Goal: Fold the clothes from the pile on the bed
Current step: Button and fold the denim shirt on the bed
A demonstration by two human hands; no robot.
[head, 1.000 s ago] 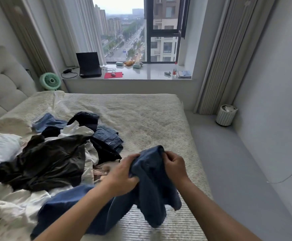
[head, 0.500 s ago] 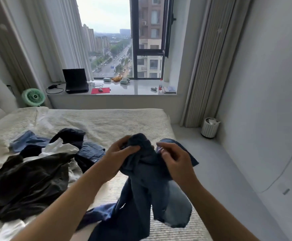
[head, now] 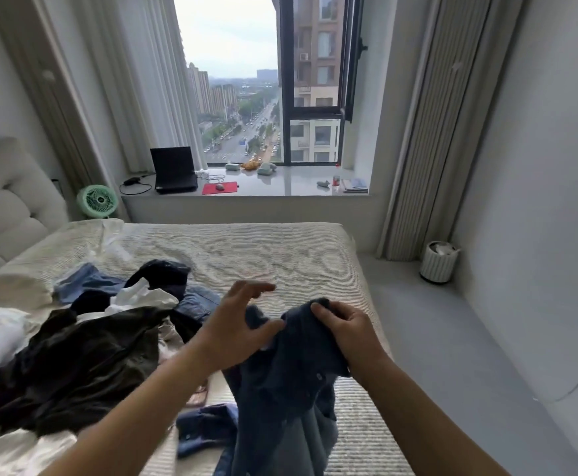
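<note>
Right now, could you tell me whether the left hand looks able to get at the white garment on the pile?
Probably yes. The left hand is open, holds nothing, and hangs just right of the pile; the white garment lies on top, uncovered. Only the right hand grips the blue garment.

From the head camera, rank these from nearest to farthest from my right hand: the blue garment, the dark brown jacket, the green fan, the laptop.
1. blue garment, held in the right hand
2. dark brown jacket, left on the bed
3. and 4. green fan beside the headboard and laptop on the windowsill: too close to call.
</note>
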